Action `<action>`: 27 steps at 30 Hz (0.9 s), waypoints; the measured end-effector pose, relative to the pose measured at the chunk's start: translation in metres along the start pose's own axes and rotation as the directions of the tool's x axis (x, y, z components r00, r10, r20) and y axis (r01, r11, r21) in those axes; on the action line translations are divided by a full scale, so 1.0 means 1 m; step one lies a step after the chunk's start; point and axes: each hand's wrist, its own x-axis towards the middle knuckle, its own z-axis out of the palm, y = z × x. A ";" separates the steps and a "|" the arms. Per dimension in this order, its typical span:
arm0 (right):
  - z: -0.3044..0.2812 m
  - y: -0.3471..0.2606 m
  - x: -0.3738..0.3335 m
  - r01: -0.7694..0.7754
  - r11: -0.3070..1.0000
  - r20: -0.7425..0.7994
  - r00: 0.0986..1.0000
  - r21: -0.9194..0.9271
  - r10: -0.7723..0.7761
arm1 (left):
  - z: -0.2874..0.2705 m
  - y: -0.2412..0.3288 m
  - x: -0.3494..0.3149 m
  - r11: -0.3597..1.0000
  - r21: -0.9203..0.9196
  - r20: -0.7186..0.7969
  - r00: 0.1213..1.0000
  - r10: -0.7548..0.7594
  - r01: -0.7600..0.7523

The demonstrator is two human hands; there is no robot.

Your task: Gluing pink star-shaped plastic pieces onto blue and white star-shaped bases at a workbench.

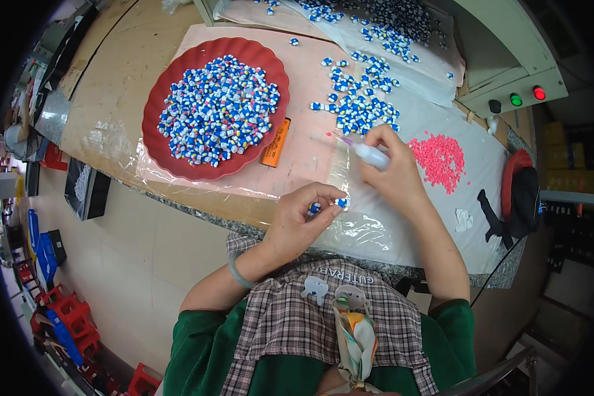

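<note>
Between the thumb and forefinger of my left hand (301, 219) is a small blue-and-white piece (340, 202). A second such piece (313, 208) shows against the curled fingers. My right hand (397, 173) is closed round a small translucent squeeze bottle (374, 157) with a purplish nozzle, tilted so that it points left. Close by the nozzle's end is a tiny pink piece (329, 134); whether they touch I cannot tell. Beyond the bottle lies a loose heap of blue-and-white pieces (366, 113), and right of my right hand a spread of small pink pieces (440, 158).
A red scalloped tray (153, 132) full of blue-and-white pieces stands at the left, with an orange box-shaped thing (276, 143) against its rim. At the back right is a pale machine housing (518, 89) with coloured buttons. A black strap-like thing (492, 218) lies near the right edge.
</note>
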 end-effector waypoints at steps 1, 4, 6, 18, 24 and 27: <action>0.006 -0.002 0.009 0.149 0.976 -0.007 0.988 -0.157 -0.152 | 0.000 0.000 0.000 0.999 -0.015 0.002 0.999 -0.035 0.035; 0.023 -0.005 0.028 0.356 0.853 -0.009 0.922 -0.382 -0.388 | 0.000 -0.001 0.001 1.000 -0.008 -0.005 1.000 0.008 -0.008; 0.030 -0.006 0.034 0.366 0.787 0.018 0.911 -0.496 -0.412 | 0.000 -0.001 0.002 0.989 0.084 0.011 0.992 0.123 -0.123; 0.042 -0.008 0.042 0.296 0.712 0.078 0.943 -0.637 -0.323 | -0.003 0.004 0.002 0.991 0.067 0.024 0.993 0.112 -0.114; 0.009 -0.018 0.020 -0.172 0.966 0.278 0.954 0.192 0.114 | -0.003 0.003 0.001 0.988 0.092 0.014 0.993 0.119 -0.120; -0.001 -0.013 -0.005 -0.187 0.889 0.218 0.971 0.417 0.102 | -0.001 0.002 0.002 0.998 0.038 0.009 0.999 0.042 -0.043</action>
